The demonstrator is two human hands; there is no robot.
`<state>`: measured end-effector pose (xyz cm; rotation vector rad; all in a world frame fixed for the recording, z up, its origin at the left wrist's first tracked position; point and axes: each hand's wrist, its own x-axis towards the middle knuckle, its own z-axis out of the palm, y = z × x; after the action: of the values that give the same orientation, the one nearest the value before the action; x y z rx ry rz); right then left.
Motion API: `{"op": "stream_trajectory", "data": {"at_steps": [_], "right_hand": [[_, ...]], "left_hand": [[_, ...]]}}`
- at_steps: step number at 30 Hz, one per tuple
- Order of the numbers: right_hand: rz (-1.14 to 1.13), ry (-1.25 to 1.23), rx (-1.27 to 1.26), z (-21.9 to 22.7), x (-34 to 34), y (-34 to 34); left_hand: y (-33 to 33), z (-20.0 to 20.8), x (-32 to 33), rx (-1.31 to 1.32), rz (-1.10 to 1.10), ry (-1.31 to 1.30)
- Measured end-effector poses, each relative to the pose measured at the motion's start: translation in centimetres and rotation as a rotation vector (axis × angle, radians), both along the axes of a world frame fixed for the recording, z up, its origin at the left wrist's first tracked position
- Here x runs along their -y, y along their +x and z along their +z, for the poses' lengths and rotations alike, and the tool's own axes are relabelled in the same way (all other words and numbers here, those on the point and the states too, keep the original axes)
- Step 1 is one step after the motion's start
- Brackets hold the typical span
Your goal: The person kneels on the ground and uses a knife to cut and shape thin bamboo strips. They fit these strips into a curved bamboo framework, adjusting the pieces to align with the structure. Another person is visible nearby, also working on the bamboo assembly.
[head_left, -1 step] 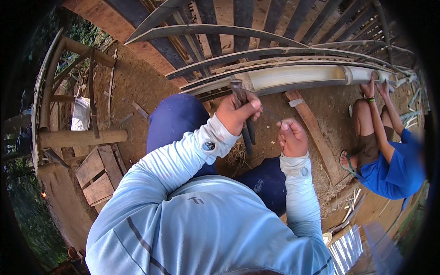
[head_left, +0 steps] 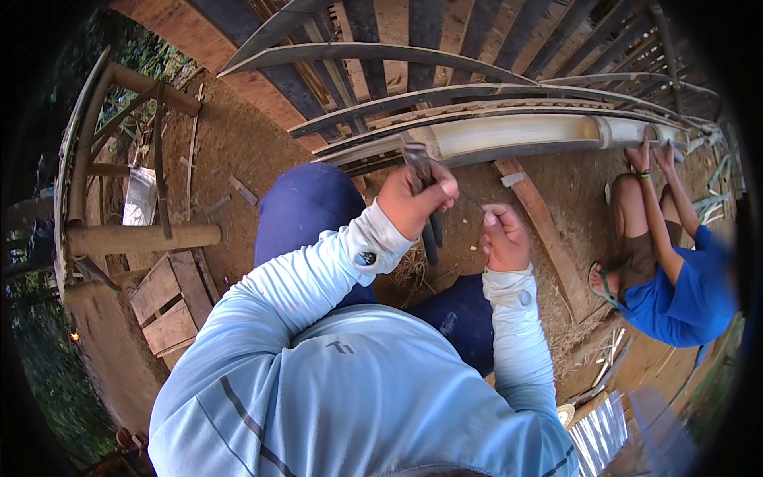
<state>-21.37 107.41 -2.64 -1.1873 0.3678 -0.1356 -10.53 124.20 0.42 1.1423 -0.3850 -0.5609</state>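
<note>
My left hand (head_left: 413,199) is closed around a dark metal tool (head_left: 415,156) that looks like pincers. Its head sticks out above my fist, and two dark handles hang below. A thin dark piece (head_left: 471,199), like a wire or a long nail, spans the gap between my hands. The fingers of my right hand (head_left: 505,237) pinch its lower end; its other end meets my left fingertips, where the grip is hidden. Just beyond my hands lies a long split bamboo pole (head_left: 517,137), pale inside, along the edge of a slatted structure.
Slatted framing (head_left: 445,48) fills the far side. At the right, a person in a blue shirt (head_left: 675,298) squats with both hands on the pole's end. A wooden plank (head_left: 548,238) slants over the dirt floor. A bamboo frame (head_left: 143,237) and wooden crate (head_left: 167,306) stand left.
Almost nothing differs. The tool's head has shifted slightly down and to the right in my left hand, and my right hand has moved a touch left.
</note>
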Motion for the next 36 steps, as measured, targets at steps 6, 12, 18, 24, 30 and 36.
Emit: {"op": "stream_trajectory", "data": {"at_steps": [6,12,18,24,30,36], "right_hand": [[0.364,0.039,-0.123,-1.1,-2.7,-2.3],[0.707,0.337,-0.075,2.5,-0.3,-4.2],[0.384,0.508,0.125,1.1,1.5,-3.9],[0.131,-0.263,-0.060,0.4,-2.8,-2.3],[0.092,-0.362,-0.130,-2.4,-5.0,-1.0],[0.299,-0.171,-0.388,-13.0,-6.5,1.6]], "left_hand": [[1.3,1.5,-0.9,0.731,-0.078,0.145],[0.9,1.7,-1.4,0.304,-0.253,-0.008],[-0.3,1.6,-0.8,-0.052,-0.155,-0.136],[0.1,-0.4,-1.0,0.137,0.089,0.210],[-3.0,-4.0,-0.1,-0.175,0.623,0.361],[-3.8,-11.4,-1.0,-0.373,0.820,0.378]]}}
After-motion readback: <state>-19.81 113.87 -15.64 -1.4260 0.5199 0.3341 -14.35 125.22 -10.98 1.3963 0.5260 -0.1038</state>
